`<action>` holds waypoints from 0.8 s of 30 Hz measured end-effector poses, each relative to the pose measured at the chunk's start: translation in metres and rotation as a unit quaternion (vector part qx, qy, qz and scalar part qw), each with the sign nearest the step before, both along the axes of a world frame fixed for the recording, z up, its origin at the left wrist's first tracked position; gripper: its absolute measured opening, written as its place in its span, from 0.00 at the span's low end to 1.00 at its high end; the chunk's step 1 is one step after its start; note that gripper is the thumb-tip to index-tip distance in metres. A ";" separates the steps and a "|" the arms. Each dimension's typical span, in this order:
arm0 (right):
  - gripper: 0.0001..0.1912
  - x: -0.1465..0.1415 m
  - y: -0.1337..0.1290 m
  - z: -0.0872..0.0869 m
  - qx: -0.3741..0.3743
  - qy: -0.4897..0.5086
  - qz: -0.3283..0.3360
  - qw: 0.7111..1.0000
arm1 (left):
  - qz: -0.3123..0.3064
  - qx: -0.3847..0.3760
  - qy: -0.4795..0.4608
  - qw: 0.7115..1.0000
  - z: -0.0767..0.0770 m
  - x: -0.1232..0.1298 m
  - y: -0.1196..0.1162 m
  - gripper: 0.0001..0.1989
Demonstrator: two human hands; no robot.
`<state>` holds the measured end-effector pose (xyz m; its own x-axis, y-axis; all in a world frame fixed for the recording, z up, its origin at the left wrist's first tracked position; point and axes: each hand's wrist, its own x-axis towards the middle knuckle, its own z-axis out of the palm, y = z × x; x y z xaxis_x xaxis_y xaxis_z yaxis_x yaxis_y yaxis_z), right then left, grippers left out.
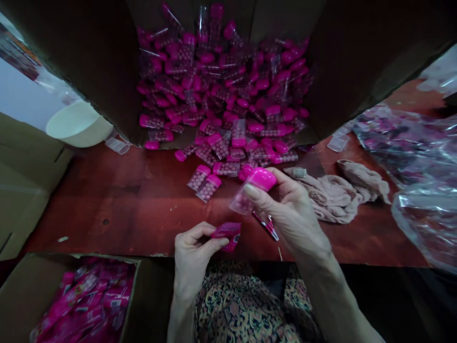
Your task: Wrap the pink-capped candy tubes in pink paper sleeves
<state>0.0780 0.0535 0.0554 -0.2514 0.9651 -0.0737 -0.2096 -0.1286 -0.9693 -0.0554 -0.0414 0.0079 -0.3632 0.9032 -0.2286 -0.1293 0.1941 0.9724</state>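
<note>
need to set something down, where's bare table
Table's left, between bowl, left hand and packet box, bar a small scrap; also the near strip between right hand, cloth and plastic bag. Crowded: middle, where bottles spill from the carton.

Dim light, dark shadow on the carton walls (353, 52), glare on clear bags (410, 147), stretched edges

I see little bottles (221, 85) in the big box (96, 62) on the counter (143, 190), and more just in front. My left hand (193, 247) and right hand (293, 209) are in front of it. Left of the big box is a bowl (76, 126); to its front right, a cloth (332, 197), then bags (417, 147). Packets (93, 300) are in a smaller box (153, 290) at its front left.
</note>
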 end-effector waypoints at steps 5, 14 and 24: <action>0.09 -0.003 -0.012 0.000 0.031 -0.047 0.025 0.998 | -0.010 -0.001 -0.013 1.000 0.000 0.004 0.000 0.03; 0.09 -0.002 -0.017 -0.015 -0.003 -0.007 -0.035 0.999 | 0.040 -0.014 -0.093 0.995 -0.007 0.008 0.001 0.07; 0.09 -0.003 -0.029 -0.015 0.023 -0.119 -0.059 0.991 | 0.071 -0.021 -0.146 0.987 -0.009 0.009 -0.002 0.08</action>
<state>0.0751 0.0248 0.0400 -0.1179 0.9904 -0.0716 0.0138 -0.0704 -0.9974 -0.0467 -0.0434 -0.0008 -0.3990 0.8357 -0.3775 -0.4311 0.1924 0.8815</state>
